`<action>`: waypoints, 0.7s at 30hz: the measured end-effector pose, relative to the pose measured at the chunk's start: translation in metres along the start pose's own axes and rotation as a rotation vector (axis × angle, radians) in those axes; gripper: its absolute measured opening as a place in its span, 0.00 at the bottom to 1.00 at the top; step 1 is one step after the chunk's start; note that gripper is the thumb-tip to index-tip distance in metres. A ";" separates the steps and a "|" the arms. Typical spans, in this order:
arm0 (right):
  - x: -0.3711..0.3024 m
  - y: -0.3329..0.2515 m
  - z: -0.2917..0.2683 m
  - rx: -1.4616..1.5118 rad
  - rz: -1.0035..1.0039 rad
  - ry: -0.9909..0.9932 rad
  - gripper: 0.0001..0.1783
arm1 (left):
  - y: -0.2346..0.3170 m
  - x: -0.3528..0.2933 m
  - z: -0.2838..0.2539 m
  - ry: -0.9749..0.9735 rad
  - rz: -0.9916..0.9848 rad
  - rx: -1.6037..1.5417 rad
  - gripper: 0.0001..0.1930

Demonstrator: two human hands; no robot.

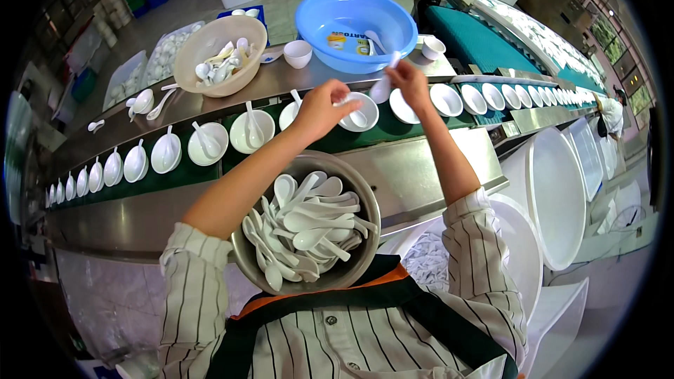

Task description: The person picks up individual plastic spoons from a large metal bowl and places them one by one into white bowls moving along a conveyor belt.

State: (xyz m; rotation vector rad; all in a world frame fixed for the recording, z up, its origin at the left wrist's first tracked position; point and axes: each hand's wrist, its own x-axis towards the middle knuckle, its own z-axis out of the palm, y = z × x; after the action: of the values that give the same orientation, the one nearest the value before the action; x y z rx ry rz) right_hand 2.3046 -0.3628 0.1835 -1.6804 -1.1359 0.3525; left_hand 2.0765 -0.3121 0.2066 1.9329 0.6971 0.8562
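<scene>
Fingers [338, 90] of the left hand [323, 108] are curling over a green belt [324, 142], while those of the right hand [414, 87] are pinching a white spoon [380, 88]. From the far left, a row of white bowls [165, 162] is curving along the belt, with spoons leaning in the nearer ones. Behind this row, on a steel counter [232, 104], a loose spoon [161, 104] is lying near a cream basin [228, 88], which is holding more spoons. Nearer the middle, a steel bowl [373, 238] is sitting in front of the striped shirt [330, 344], heaped with spoons [309, 222]. Above it, the left fingers are bending close to a bowl [369, 115] with a spoon in it; whether they are gripping that spoon cannot be told. Beyond them, a small cup [298, 55] is standing beside a blue basin [309, 36]. Next, the right hand is holding its spoon at a tilt, handle up and scoop down, in front of the blue basin. Below the right forearm, a white tub [521, 238] is holding pale pieces too small to identify. Farther right, more bowls [446, 101] are lining up toward another person [612, 115], and a turquoise conveyor [449, 38] is slanting behind them.
</scene>
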 end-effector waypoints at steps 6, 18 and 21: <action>-0.009 0.055 -0.021 -0.524 0.148 -0.010 0.16 | 0.030 -0.102 -0.046 -0.908 0.326 0.672 0.22; -0.151 -0.119 0.039 -0.760 -0.600 -1.028 0.26 | 0.005 -0.114 -0.065 -0.904 0.023 0.381 0.15; -0.133 -0.125 0.030 -0.399 -0.489 -0.964 0.15 | 0.013 -0.101 -0.079 -0.889 -0.065 0.263 0.15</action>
State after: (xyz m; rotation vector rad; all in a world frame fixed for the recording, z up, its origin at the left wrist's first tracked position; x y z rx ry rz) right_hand 2.1519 -0.4505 0.2404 -1.4844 -2.4003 0.6825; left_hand 1.9556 -0.3540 0.2183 2.2264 0.3243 -0.1874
